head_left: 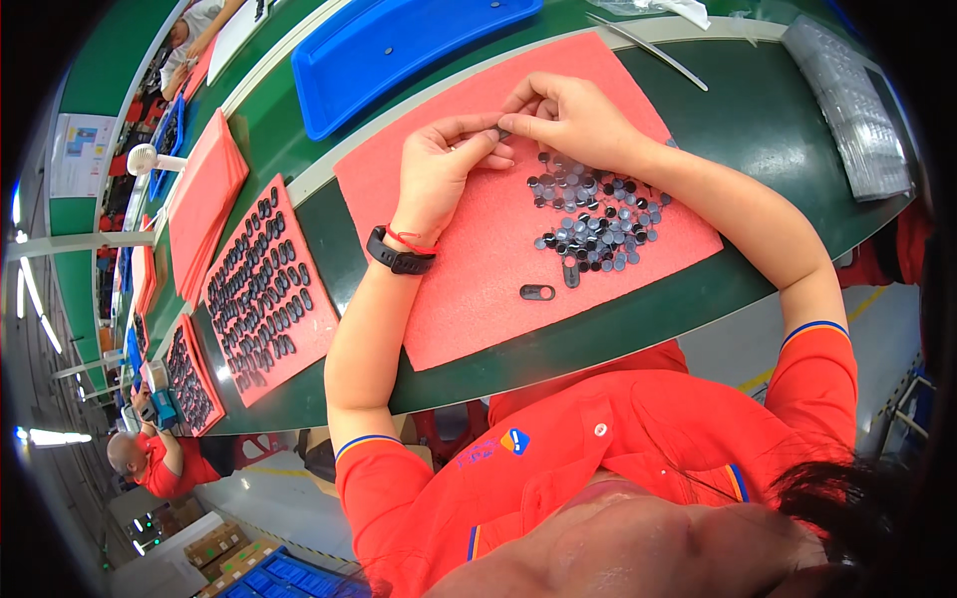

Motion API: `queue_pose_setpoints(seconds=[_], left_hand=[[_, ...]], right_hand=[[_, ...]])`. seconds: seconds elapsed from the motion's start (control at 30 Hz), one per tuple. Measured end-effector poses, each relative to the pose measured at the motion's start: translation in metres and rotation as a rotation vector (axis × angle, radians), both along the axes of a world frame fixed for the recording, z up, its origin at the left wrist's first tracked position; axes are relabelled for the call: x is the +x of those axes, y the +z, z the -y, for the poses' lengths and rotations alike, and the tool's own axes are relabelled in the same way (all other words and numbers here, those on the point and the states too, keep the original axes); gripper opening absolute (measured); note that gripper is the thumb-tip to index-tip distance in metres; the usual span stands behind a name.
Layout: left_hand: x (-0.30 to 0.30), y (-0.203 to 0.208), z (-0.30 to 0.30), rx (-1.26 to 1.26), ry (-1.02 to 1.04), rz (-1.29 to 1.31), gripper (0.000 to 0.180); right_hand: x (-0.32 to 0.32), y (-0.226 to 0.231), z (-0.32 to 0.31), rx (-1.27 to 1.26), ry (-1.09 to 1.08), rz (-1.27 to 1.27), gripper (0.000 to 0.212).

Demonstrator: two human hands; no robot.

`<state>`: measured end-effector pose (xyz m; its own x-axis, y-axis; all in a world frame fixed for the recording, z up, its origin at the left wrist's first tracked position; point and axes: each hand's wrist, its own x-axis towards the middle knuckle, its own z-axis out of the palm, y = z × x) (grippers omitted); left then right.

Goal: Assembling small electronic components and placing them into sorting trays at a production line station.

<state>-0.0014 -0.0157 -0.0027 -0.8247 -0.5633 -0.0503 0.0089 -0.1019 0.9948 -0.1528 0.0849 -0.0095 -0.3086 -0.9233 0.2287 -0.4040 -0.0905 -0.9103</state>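
Where two hands (439, 164) (576, 118) pinch, apparently one piece (503, 133) shows.

A foam sheet (459, 319) lies midway along the counter (738, 110). On its right half sits a heap of discs (598, 224), with two oval parts (537, 293) by its near edge. Beyond the sheet lies a tray (379, 65) at far left and a hand tool (653, 52) at far right. Stacked plastic packs (847, 110) sit right; left, a second sheet (311, 334) bears rows of parts (261, 284).
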Motion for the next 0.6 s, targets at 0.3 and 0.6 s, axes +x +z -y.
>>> queue_pose_setpoints(seconds=[0.3,0.6], left_hand=[[0.0,-0.001,0.0,0.037,0.003,-0.043,0.026],[0.0,-0.001,0.002,0.056,-0.01,-0.009,0.021]], right_hand=[[-0.001,0.008,0.0,0.141,0.077,0.163,0.021],[-0.005,-0.001,0.003,0.057,0.098,0.234,0.021]])
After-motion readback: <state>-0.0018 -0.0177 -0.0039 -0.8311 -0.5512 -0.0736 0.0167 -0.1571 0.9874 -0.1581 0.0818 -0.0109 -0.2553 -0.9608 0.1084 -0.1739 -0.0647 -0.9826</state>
